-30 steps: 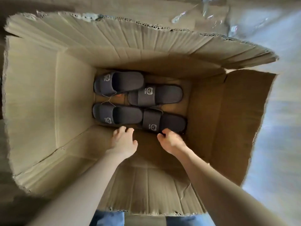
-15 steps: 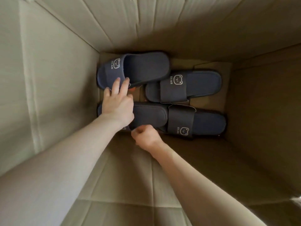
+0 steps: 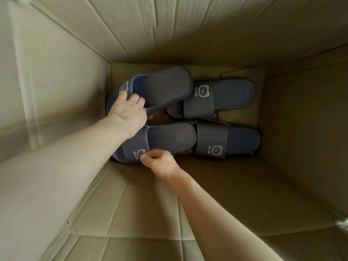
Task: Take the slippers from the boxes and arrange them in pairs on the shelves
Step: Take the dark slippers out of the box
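While all four dark blue foam slippers (image 3: 233, 95) sit in the brown cardboard box (image 3: 56, 76), my left hand (image 3: 130, 113) grips the far-left strap (image 3: 125, 87), and my right hand (image 3: 160, 162) pinches the near-left strap (image 3: 134, 146); none is shelved yet.

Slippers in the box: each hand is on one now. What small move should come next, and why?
Probably lift both straight up and out. The left hand grips the far-left slipper, which is tilted over the far-right slipper; the right hand pinches the strap of the near-left slipper. The box walls rise high.
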